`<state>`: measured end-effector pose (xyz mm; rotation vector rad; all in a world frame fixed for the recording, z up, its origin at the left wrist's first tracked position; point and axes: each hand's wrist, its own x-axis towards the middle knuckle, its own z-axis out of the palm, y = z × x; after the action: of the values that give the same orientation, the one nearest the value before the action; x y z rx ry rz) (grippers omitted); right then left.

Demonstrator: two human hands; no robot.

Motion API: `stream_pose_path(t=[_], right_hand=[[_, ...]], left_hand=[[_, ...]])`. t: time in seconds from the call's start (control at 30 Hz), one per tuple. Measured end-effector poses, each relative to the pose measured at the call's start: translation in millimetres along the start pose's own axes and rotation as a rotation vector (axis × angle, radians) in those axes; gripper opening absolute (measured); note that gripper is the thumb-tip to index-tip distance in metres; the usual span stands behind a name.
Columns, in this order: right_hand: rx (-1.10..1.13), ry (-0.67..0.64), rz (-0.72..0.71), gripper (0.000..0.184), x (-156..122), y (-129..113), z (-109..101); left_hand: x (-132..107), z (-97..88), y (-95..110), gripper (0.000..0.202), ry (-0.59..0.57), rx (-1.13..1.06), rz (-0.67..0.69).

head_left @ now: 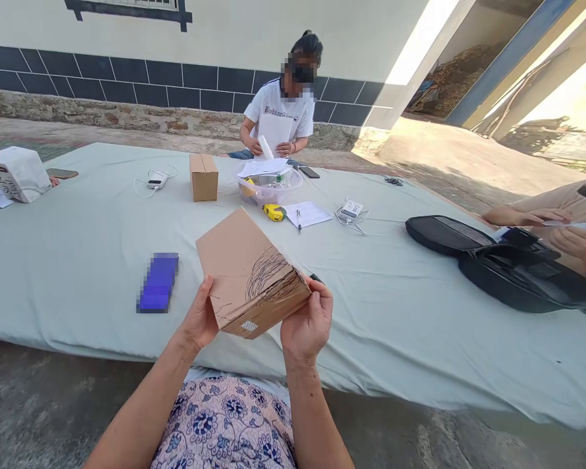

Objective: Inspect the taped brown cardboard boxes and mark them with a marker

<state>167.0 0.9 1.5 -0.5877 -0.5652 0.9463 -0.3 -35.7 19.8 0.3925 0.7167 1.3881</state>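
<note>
A brown cardboard box (pixel 234 260) is held up tilted over the near edge of the table, between both hands. Dark scribbled lines and a small white label show on its sides. My left hand (pixel 204 316) grips the box's left side, thumb on the face toward me. At the right end, my right hand (pixel 308 319) is closed on the box's edge, with a small black object (pixel 317 279) showing just behind its fingers; I cannot make out what it is. A blurred blue-purple phone-shaped thing (pixel 158 283) lies on the cloth to the left.
A light green cloth (pixel 102 234) covers the table. Farther back are a smaller carton (pixel 204 177), a plastic tub (pixel 268 190), a yellow tape measure (pixel 274 212) and paper with a pen (pixel 310 213). An open black case (pixel 498 260) lies right. People sit opposite and at both sides.
</note>
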Motion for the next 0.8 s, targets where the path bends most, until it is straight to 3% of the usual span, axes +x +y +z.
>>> stream_pose_path(t=[0.07, 0.17, 0.3, 0.43, 0.53, 0.63, 0.8], right_hand=[[0.0, -0.032, 0.015, 0.011, -1.7, 0.8, -0.3], [-0.053, -0.069, 0.123, 0.015, -0.5, 6.1, -4.5], [-0.209, -0.173, 0.296, 0.034, 3.8, 8.2, -12.5], [-0.351, -0.315, 0.223, 0.047, 6.1, -6.9, -17.8], [-0.418, -0.522, 0.146, 0.057, 6.4, -22.9, -17.3], [-0.503, -0.688, 0.096, 0.068, 7.3, -34.0, -15.0], [-0.446, -0.64, 0.031, 0.071, 8.5, -45.5, -16.1]], left_hand=[[-1.8, 0.6, 1.3, 0.08, 0.003, -0.033, 0.082], [-2.8, -3.9, 5.8, 0.081, -0.003, 0.029, 0.313], [-3.3, -16.4, 16.4, 0.086, -0.067, 0.202, 0.479], [-1.5, -28.5, 22.2, 0.083, -0.067, 0.252, 0.471], [-0.5, -33.5, 24.5, 0.084, -0.06, 0.28, 0.446], [-3.7, -37.2, 31.4, 0.092, -0.133, 0.372, 0.385], [-16.1, -48.7, 49.9, 0.107, -0.333, 0.658, 0.355]])
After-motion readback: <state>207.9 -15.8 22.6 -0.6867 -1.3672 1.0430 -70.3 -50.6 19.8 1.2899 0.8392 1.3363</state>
